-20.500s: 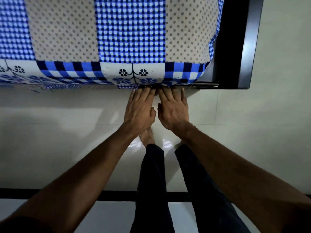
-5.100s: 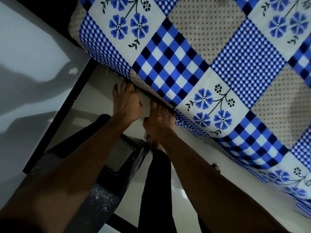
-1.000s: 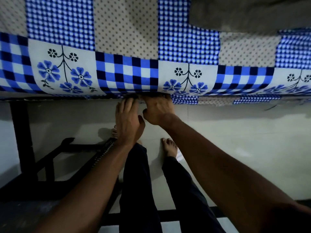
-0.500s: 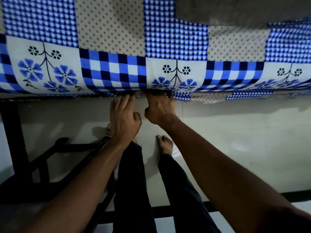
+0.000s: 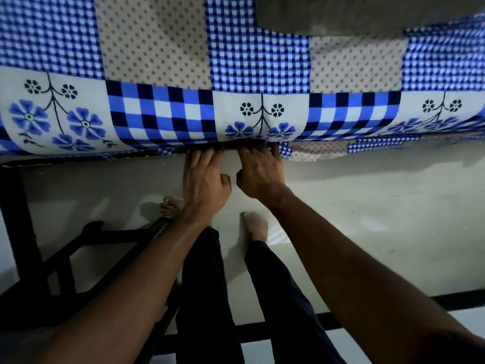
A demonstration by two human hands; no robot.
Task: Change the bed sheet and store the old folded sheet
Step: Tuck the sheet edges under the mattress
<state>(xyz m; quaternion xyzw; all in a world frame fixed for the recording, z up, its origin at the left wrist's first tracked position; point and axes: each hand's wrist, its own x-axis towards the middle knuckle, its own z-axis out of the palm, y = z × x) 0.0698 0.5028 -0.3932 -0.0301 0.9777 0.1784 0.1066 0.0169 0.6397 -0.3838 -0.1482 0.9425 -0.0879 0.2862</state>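
two bare forearms reach forward from the bottom of the view, over a pair of dark trousers [image 5: 202, 285]. low on the left stands a black metal frame [image 5: 78, 245] with slanted bars, just beside the left leg. past the trouser cuffs, the left foot [image 5: 170, 206] and right foot [image 5: 256, 227] stand bare on the pale tiled floor [image 5: 367, 206], which has a dark band [image 5: 367, 306] crossing it behind the heels.

further out, the left hand [image 5: 203, 179] lies palm down with its fingers straight and together, their tips pushed under the lower hem of the bed sheet [image 5: 162, 114]. the right hand [image 5: 259, 172] is just beside it, thumb tucked in, its fingertips hidden under the same hem, so i cannot tell whether it pinches the cloth or only presses it.

the bed sheet, a patchwork of blue checks, dotted beige squares and blue flowers, is spread over the mattress and wraps down its near side. left of the hands the hem runs straight along the edge; right of them a loose strip hangs lower. a black bed leg [image 5: 13, 206] drops at far left. at the top a grey, blurred shape [image 5: 341, 11] rests on the sheet
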